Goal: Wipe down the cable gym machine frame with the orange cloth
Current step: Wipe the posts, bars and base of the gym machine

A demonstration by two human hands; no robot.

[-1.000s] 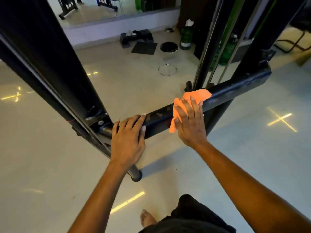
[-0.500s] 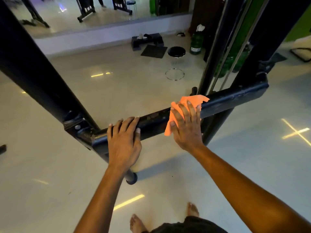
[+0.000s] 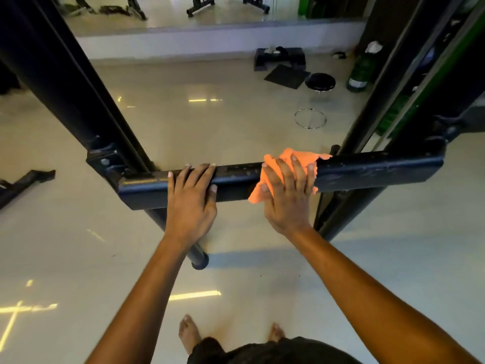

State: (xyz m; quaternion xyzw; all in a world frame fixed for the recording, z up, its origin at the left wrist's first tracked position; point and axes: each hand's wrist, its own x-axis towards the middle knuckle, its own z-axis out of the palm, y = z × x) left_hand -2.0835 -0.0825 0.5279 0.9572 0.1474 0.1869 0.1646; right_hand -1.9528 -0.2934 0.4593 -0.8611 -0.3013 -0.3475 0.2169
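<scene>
Glossy pale floor [image 3: 236, 122] fills most of the frame, mirroring strip lights, with the black gym machine frame standing on it. At centre right, the orange cloth [image 3: 296, 160] lies draped over the top of the frame's horizontal crossbar [image 3: 378, 170], one corner hanging down its near face. The right hand [image 3: 287, 195] lies flat on the cloth, fingers straight and spread, fingertips reaching over the bar's top edge, pressing the cloth against the metal. Its forearm runs up from the lower right corner of the frame. Just to the left, the left hand [image 3: 190, 199] rests bare on the same crossbar, fingers laid together over the top and thumb out along the near face, holding nothing; its forearm rises from the bottom centre. Dark uprights [image 3: 65, 82] slant away from both ends of the bar toward the upper corners. Two bare feet [image 3: 187, 332] show at the bottom edge. Farther back, in the upper right, stand a black round stool [image 3: 320, 82], a dark mat [image 3: 286, 76] and a green bottle [image 3: 360, 70].
</scene>
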